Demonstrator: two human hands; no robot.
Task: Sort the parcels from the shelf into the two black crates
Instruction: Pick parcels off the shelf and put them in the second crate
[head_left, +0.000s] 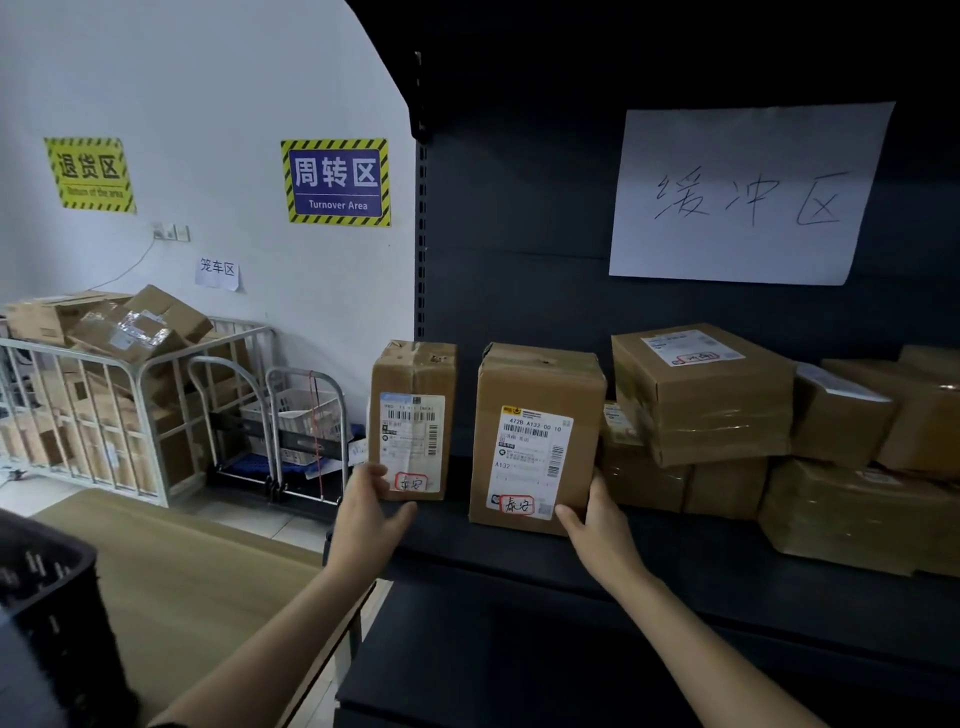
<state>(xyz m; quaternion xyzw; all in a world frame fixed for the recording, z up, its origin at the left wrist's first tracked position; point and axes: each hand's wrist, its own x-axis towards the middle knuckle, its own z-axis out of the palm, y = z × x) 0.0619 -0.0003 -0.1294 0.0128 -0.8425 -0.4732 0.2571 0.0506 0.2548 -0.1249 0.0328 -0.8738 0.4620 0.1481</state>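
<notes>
From my seat I see both hands up at the dark shelf (519, 564), each on its own parcel. The left hand (371, 512) grips the narrow box (413, 421) by its lower left corner, thumb laid across the front beside the white label and fingers curled in beneath. The right hand (597, 525) grips the wider box (535, 436) at its lower right corner, thumb on the front face and the other fingers hidden behind the side.

Both boxes stand upright, labels facing me, with a clear gap between them. The narrow one is at the shelf's left end. I cannot tell whether either is lifted off the board or resting on it. Each label carries a red-ringed handwritten mark near the bottom.

Just right of the wider box sits a pile of taped parcels (701, 389), stacked two high and running off the right edge. Above them a white sheet (748, 192) with handwritten characters is stuck to the back panel.

In the lower left corner I make out part of a black crate (47, 587) next to a wooden table (182, 561), well apart from the shelf. Beyond the table a metal cage cart (104, 405) is heaped with cardboard boxes, and a hand trolley (306, 415) stands beside it. On the wall hang a yellow sign (91, 174) and a blue sign (336, 182) reading "Turnover Area".
</notes>
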